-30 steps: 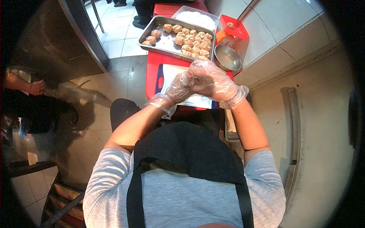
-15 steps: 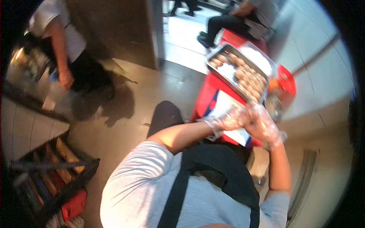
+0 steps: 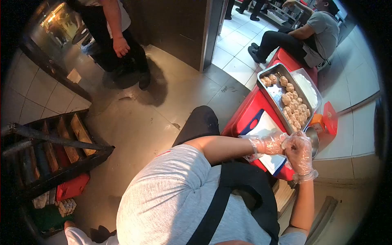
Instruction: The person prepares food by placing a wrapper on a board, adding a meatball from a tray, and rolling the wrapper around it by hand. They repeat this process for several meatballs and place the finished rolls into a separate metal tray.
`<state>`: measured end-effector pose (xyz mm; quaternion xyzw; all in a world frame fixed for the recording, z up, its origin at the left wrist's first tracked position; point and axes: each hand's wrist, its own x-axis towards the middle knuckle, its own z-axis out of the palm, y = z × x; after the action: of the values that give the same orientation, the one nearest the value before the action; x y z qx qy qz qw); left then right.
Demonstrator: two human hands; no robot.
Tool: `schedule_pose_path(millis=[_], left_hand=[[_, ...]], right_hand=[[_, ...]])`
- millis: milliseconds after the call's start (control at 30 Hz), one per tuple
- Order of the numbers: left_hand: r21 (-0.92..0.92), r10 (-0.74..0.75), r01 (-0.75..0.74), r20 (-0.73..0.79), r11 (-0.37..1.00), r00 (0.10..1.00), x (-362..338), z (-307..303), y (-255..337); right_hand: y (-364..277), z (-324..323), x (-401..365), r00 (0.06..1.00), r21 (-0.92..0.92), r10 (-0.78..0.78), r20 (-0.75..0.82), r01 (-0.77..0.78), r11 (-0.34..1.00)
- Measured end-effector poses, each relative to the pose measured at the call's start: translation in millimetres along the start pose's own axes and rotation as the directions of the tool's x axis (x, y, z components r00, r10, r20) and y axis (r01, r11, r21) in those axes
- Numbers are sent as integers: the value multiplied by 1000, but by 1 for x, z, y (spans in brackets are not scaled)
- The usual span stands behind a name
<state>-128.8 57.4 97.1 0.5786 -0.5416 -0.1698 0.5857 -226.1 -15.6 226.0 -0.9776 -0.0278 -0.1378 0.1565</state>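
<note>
Gloved left hand (image 3: 270,145), right hand (image 3: 300,154) touching over white board (image 3: 265,124); meatball tray (image 3: 277,91) beyond.

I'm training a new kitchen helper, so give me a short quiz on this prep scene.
1. True or false: the metal tray holds rounded balls.
2. What covers the left hand and right hand? A clear gloves; B oven mitts; C nothing.
3. Fill in: the white board lies on a ___ table.
Key: 1 true; 2 A; 3 red.

Tray (image 3: 277,92) beyond cutting board (image 3: 263,125); bowl (image 3: 314,137) right
</note>
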Motion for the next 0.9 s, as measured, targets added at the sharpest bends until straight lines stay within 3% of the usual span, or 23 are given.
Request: schedule_pose_path(millis=[33,100,133,167,233,300,400,500,633,667,700,733,767,800,900], left_hand=[[-16,-10,9,-11,1000,1000,0,-1,1],[132,50,-48,-16,990,999,1,-3,-4],[193,87,-84,-9,978,996,4,-3,-5],[90,128,-120,-83,989,988,2,-6,1],[50,141,-138,-81,989,987,7,3,-9],[161,79,-76,-13,984,997,12,5,-12],[96,39,-39,3,995,999,12,2,-12],[265,115,-96,-57,959,992,12,-5,-1],[-34,176,-180,-100,983,979,13,3,-24],[46,111,-110,-27,993,993,13,0,-24],[-455,10,-24,-34,890,999,13,5,-25],[-835,-84,55,11,547,996,12,10,-27],[-993,-144,105,96,57,985,12,15,-29],[-985,-108,142,131,99,985,14,14,-34],[-852,-75,60,25,520,997,14,9,-35]], right_hand=[[-3,2,1,1000,10,10,-23,-9,1000],[-10,5,-3,997,18,46,-70,-44,999],[-11,7,-5,991,-33,-16,-130,12,999],[-4,10,-8,995,-55,38,-89,-43,998],[3,9,-6,991,-107,-46,-127,33,994],[16,11,-8,990,-132,39,-137,-58,990],[20,9,-2,978,-65,77,-193,-91,994],[21,10,-1,974,25,81,-213,-78,997],[12,12,0,973,31,124,-194,-120,992],[13,14,0,967,30,128,-220,-124,992],[15,16,1,961,30,128,-247,-125,992],[17,16,1,954,30,127,-273,-123,992],[18,15,1,954,44,150,-258,-143,989],[19,14,2,955,59,173,-243,-163,985],[22,13,-2,943,85,237,-235,-223,971]])
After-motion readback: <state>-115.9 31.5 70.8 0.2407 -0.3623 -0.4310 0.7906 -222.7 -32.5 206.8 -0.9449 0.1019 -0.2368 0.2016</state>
